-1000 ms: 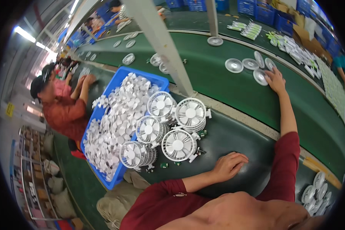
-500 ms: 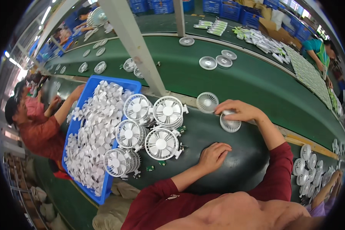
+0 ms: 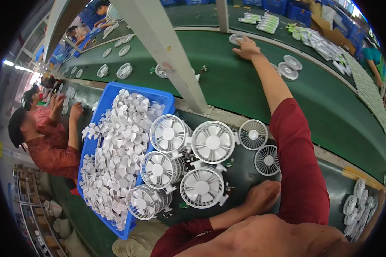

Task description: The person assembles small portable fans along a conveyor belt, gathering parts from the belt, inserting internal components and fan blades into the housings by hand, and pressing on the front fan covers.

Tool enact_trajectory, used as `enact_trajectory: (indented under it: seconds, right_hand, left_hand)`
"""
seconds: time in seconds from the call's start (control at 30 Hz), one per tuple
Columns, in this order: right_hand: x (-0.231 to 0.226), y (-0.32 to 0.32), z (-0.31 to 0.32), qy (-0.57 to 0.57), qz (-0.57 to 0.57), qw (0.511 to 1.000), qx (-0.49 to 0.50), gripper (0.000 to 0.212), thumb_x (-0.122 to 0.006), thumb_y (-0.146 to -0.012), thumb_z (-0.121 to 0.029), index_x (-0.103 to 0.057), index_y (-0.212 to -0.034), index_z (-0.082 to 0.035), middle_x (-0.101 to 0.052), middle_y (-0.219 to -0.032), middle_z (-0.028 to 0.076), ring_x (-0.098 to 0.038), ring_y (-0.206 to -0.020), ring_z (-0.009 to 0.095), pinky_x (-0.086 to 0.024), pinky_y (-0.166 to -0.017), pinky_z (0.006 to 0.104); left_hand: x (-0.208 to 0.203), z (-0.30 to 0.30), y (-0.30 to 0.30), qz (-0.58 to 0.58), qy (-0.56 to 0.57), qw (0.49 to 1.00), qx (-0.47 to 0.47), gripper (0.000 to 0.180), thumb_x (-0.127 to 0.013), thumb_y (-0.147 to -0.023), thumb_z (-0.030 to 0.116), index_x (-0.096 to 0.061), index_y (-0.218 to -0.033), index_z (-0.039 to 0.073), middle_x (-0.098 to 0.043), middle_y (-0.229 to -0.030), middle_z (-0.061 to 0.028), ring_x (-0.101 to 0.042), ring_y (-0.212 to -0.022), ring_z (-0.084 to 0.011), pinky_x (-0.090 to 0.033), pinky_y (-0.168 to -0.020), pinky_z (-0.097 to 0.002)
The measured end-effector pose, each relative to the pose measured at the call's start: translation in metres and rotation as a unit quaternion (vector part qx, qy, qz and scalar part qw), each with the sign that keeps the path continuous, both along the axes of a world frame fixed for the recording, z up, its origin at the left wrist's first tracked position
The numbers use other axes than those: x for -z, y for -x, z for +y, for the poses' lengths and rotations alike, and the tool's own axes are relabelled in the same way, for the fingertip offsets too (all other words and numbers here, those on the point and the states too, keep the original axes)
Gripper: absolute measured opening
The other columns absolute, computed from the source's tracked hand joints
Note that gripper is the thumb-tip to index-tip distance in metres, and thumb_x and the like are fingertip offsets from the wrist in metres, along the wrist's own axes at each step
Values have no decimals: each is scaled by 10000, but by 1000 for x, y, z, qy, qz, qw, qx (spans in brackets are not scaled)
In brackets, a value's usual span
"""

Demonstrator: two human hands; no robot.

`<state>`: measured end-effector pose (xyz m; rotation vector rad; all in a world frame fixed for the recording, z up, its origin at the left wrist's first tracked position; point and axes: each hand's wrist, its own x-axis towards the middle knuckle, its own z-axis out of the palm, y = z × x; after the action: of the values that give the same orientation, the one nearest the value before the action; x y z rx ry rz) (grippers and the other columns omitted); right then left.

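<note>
Two hands split: right hand (image 3: 245, 48) reaches a belt grille (image 3: 236, 39), grip unclear; left hand (image 3: 261, 196) rests loosely curled, empty, beside fans (image 3: 201, 187).

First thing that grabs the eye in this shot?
The blue crate at left, heaped with loose white fan blades, stands out most. Beside it on the dark worktop sits a cluster of white caged fan heads, with two flat grilles to their right. The right hand stretches far out over the green conveyor belt to a round part, while the left hand rests near the fan heads.
</note>
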<state>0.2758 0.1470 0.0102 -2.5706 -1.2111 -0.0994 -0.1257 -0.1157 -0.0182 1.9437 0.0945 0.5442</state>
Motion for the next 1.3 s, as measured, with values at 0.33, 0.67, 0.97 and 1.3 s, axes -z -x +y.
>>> enact_trajectory:
  seconds: [0.33,0.67,0.97,1.3]
  right_hand:
    - [14,35,-132,-2,-53,994,-95,304,-641,-822,-323,-540,-999,-97,-563,-1114,129,-563,-1019,344,-448,-793,537]
    - [-37,167,-329,-91,138,945,-282,241,-726,-759,-248,-581,-823,-67,-633,-1050,136,-608,-934,315,-481,-796,369]
    - [-8,-49,-297,-98,-136,986,-9,690,-729,-710,-531,-545,-1286,-199,-495,-1343,196,-423,-1291,347,-396,-1014,425]
    - [29,13,-256,-47,-63,995,56,583,-673,-770,-447,-506,-1302,-277,-430,-1405,111,-468,-1219,371,-395,-946,552]
  left_hand:
    - [-3,10,-5,-22,-5,999,39,146,-622,-810,19,-635,-946,70,-664,-967,-79,-637,-852,-280,-519,-729,-366]
    - [-11,8,-5,-16,-26,998,56,122,-597,-815,28,-653,-922,50,-676,-962,-85,-634,-842,-270,-515,-717,-347]
    - [-14,-8,-10,12,-9,997,70,132,-605,-814,12,-653,-929,55,-676,-964,-76,-639,-829,-265,-513,-715,-348]
    - [-11,12,0,-17,-9,999,44,144,-607,-799,11,-644,-932,51,-660,-986,-75,-630,-875,-272,-511,-740,-353]
